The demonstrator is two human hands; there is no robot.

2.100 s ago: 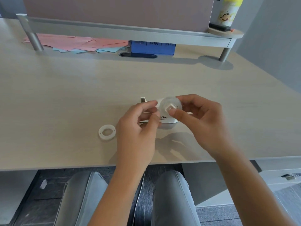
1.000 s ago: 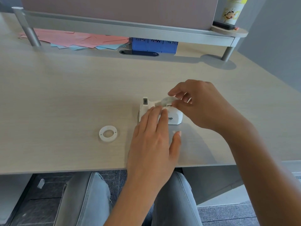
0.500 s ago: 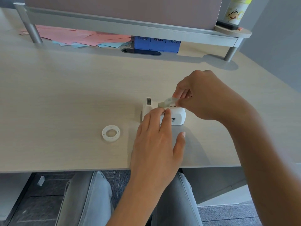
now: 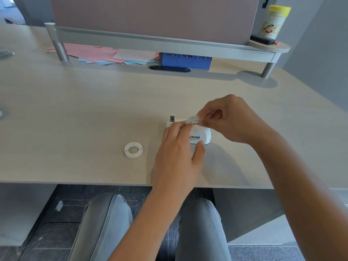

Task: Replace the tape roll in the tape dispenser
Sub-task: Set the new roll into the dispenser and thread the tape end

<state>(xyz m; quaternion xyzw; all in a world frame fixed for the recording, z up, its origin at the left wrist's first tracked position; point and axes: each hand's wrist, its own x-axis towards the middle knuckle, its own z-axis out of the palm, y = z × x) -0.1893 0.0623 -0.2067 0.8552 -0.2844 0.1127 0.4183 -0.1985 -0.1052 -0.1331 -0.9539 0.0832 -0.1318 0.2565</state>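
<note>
We've got the tape dispenser (image 4: 199,136) near the desk's (image 4: 75,113) front edge, roughly mid-width. Left hand (image 4: 177,157) lies over its near side w/ fingers on top, thumb spread, prob. to keep the body from sliding; not a closed grip. Right hand (image 4: 231,119) pinches the new tape roll (image 4: 193,119) edge-on just above the slot, tilted so it can drop btwn the walls. Empty core (image 4: 133,150) sits apart to the left, out of the way. Roll not yet seated, we'd say
</note>
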